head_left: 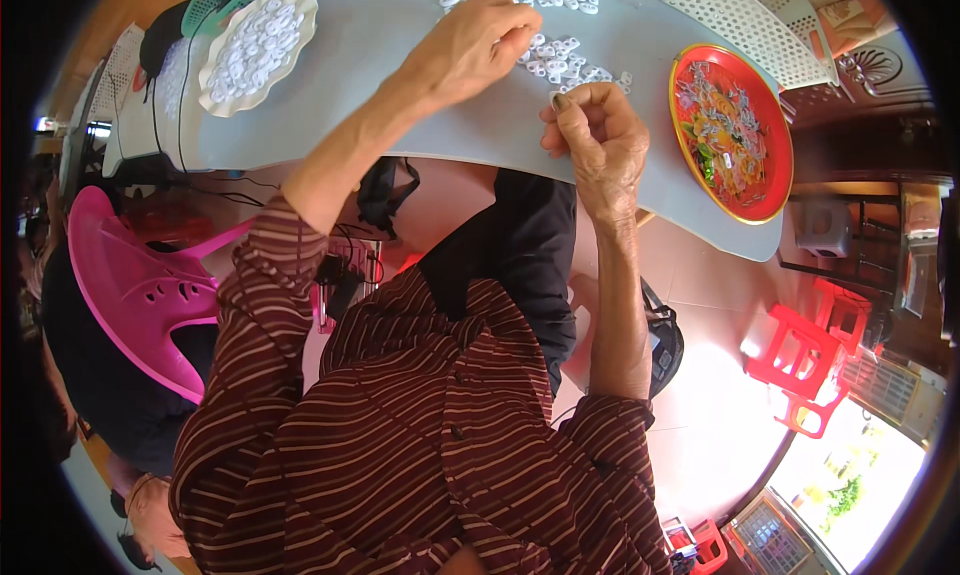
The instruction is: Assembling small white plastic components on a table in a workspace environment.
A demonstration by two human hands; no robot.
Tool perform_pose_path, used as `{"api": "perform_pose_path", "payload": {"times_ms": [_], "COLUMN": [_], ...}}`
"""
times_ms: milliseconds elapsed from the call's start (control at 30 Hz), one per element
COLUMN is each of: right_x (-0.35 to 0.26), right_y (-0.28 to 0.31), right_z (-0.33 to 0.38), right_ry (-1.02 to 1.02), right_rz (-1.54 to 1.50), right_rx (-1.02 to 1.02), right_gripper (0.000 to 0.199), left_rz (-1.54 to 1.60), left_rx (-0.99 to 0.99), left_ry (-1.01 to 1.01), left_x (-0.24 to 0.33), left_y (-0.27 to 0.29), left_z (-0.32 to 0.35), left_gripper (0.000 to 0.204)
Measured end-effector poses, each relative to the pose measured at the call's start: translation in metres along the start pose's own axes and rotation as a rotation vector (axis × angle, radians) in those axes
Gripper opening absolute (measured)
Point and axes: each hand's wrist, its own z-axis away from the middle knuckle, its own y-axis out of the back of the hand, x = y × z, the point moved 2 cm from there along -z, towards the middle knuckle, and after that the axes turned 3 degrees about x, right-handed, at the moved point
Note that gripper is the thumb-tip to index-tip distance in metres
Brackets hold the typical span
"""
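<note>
Left hand (pixel 480 45) lies on the white plastic pieces (pixel 565 63) scattered across the grey table (pixel 400 95), fingers curled among them. Right hand (pixel 595 135) pinches one small piece (pixel 556 97) at the table edge; its long axis cannot be told.

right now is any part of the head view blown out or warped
Head view: the lower right by the red stools is blown out by daylight; the grey table edge bows from the fisheye; black vignette rings the frame; both hands, left hand and right hand, stay sharp.
</note>
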Motion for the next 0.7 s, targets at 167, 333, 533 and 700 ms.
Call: {"api": "perform_pose_path", "payload": {"times_ms": [167,333,533,700], "right_x": [0.004,0.003,0.003,0.005], "right_y": [0.001,0.001,-0.001,0.001], "right_z": [0.001,0.0,-0.001,-0.003], "right_ry": [0.086,0.124,0.152,0.141], "right_rz": [0.039,0.044,0.068,-0.033], "right_rx": [0.041,0.062,0.086,0.141], "right_gripper": [0.008,0.007,0.007,0.009], "left_rz": [-0.282,-0.293,-0.177,0.552], "left_rx": [-0.343,-0.416,-0.129,-0.216], "left_ry": [-0.016,-0.029,-0.151,0.627], "left_x": [-0.019,-0.021,-0.009,0.006], "left_y": [-0.012,-0.024,-0.008,-0.003], "left_z": [-0.019,-0.02,-0.007,0.005], "left_gripper": [0.015,0.014,0.012,0.022]}}
